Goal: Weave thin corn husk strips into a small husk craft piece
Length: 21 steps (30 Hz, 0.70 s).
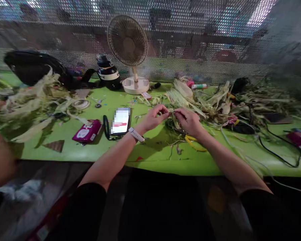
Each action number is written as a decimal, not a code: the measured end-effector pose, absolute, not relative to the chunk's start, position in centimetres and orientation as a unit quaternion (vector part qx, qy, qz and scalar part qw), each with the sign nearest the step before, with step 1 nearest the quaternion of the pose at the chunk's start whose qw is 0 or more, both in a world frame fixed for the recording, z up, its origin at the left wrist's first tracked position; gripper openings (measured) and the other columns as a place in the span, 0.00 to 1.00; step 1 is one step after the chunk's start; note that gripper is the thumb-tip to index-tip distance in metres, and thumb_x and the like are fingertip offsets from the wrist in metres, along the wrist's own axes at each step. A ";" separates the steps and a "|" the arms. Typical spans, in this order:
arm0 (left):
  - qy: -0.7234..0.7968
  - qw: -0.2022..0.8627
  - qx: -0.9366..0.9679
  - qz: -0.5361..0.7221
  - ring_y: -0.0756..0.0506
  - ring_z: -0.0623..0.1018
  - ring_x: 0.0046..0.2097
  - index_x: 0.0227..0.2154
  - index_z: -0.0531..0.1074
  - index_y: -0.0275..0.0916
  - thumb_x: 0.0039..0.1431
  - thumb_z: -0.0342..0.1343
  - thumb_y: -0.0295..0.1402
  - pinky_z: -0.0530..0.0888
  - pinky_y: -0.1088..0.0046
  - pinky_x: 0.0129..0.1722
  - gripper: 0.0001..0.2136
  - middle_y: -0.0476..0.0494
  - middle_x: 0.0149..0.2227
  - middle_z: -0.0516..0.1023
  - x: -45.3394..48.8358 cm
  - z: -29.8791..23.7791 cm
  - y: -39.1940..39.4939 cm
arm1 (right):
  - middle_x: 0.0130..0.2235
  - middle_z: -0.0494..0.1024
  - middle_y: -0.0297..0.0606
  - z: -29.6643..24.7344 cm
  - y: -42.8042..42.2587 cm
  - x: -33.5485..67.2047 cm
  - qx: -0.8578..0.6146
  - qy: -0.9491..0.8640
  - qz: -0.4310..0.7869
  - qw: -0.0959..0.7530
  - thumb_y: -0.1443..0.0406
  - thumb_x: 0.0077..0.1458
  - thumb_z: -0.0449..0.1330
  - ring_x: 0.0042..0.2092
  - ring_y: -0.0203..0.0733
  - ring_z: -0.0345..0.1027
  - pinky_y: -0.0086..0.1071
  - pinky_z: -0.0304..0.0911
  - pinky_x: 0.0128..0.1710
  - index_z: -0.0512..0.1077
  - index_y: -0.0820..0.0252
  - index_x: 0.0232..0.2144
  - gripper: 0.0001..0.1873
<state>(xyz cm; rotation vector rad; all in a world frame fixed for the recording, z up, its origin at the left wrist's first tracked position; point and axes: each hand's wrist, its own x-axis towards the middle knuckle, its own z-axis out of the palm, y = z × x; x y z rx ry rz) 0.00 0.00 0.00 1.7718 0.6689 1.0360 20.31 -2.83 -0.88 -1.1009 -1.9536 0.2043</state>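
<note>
My left hand [156, 117] and my right hand [190, 121] meet over the green table, fingertips pinched together. Between them is a small pale piece of corn husk [171, 110], mostly covered by the fingers. Dark green and brown scraps [174, 126] lie just under the hands. Beside my right wrist rests a yellow curved handle [194, 144], partly hidden by the forearm. Behind the hands spreads a heap of pale corn husks [182, 92]. A lit phone [120, 121] lies to the left of my left hand.
A small fan [130, 43] and a black bottle [109, 73] stand along the perforated metal screen. Purple packet [87, 131] and more husks [37, 100] lie left. Cables [273, 150] trail across the right side. Another person's arm [0, 150] reaches in at left.
</note>
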 end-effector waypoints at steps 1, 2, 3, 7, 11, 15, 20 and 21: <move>0.271 0.498 0.709 0.419 0.51 0.68 0.33 0.31 0.68 0.37 0.57 0.63 0.42 0.66 0.73 0.36 0.14 0.50 0.30 0.68 0.1 -0.1 0.0 | 0.40 0.83 0.44 -0.9 -2.8 20.3 -0.438 -0.788 0.082 0.425 0.60 0.64 0.54 0.39 0.45 0.77 0.35 0.69 0.40 0.78 0.59 0.41 0.14; 0.270 0.522 0.694 0.416 0.51 0.69 0.34 0.33 0.67 0.38 0.57 0.63 0.41 0.67 0.72 0.37 0.13 0.50 0.30 0.69 0.2 -0.2 0.1 | 0.40 0.83 0.44 -0.9 -2.9 20.4 -0.436 -0.791 0.085 0.421 0.60 0.64 0.54 0.40 0.45 0.77 0.35 0.69 0.41 0.78 0.59 0.42 0.14; 0.271 0.543 0.678 0.414 0.51 0.70 0.34 0.35 0.67 0.38 0.57 0.63 0.39 0.68 0.72 0.38 0.12 0.50 0.30 0.70 0.2 -0.2 0.1 | 0.41 0.83 0.43 -0.8 -2.9 20.4 -0.435 -0.792 0.090 0.418 0.60 0.64 0.54 0.41 0.45 0.77 0.36 0.70 0.41 0.77 0.58 0.42 0.14; 0.294 0.606 0.609 0.419 0.50 0.73 0.37 0.39 0.68 0.39 0.57 0.61 0.30 0.69 0.72 0.42 0.09 0.49 0.34 0.74 0.3 -0.1 -0.2 | 0.43 0.83 0.43 -0.6 -3.2 20.2 -0.436 -0.786 0.133 0.418 0.60 0.63 0.55 0.39 0.45 0.77 0.37 0.70 0.41 0.77 0.58 0.46 0.15; 0.351 0.635 0.548 0.416 0.53 0.70 0.30 0.36 0.69 0.38 0.57 0.56 0.27 0.65 0.76 0.31 0.04 0.51 0.29 0.71 0.4 0.2 -0.4 | 0.43 0.82 0.41 -0.4 -3.6 19.8 -0.444 -0.762 0.223 0.415 0.59 0.63 0.55 0.25 0.36 0.71 0.35 0.69 0.32 0.76 0.58 0.51 0.18; 0.365 0.670 0.514 0.391 0.53 0.71 0.31 0.31 0.70 0.37 0.55 0.55 0.27 0.65 0.77 0.31 0.01 0.48 0.30 0.74 0.5 0.3 -0.3 | 0.41 0.81 0.39 -0.3 -3.8 19.6 -0.458 -0.742 0.265 0.411 0.58 0.62 0.55 0.22 0.33 0.66 0.34 0.67 0.29 0.75 0.55 0.53 0.20; 0.332 0.641 0.570 0.392 0.53 0.71 0.32 0.31 0.74 0.36 0.51 0.64 0.35 0.66 0.75 0.35 0.08 0.49 0.30 0.74 0.3 0.3 -0.2 | 0.33 0.78 0.36 -0.3 -3.5 19.8 -0.475 -0.718 0.309 0.403 0.57 0.58 0.58 0.27 0.39 0.69 0.39 0.69 0.36 0.73 0.57 0.55 0.24; 0.326 0.623 0.595 0.390 0.53 0.70 0.33 0.31 0.75 0.36 0.50 0.65 0.36 0.66 0.75 0.36 0.09 0.50 0.30 0.74 0.2 0.2 -0.2 | 0.34 0.79 0.38 -0.2 -3.4 19.8 -0.477 -0.709 0.321 0.409 0.57 0.57 0.58 0.31 0.42 0.72 0.40 0.68 0.39 0.74 0.58 0.52 0.22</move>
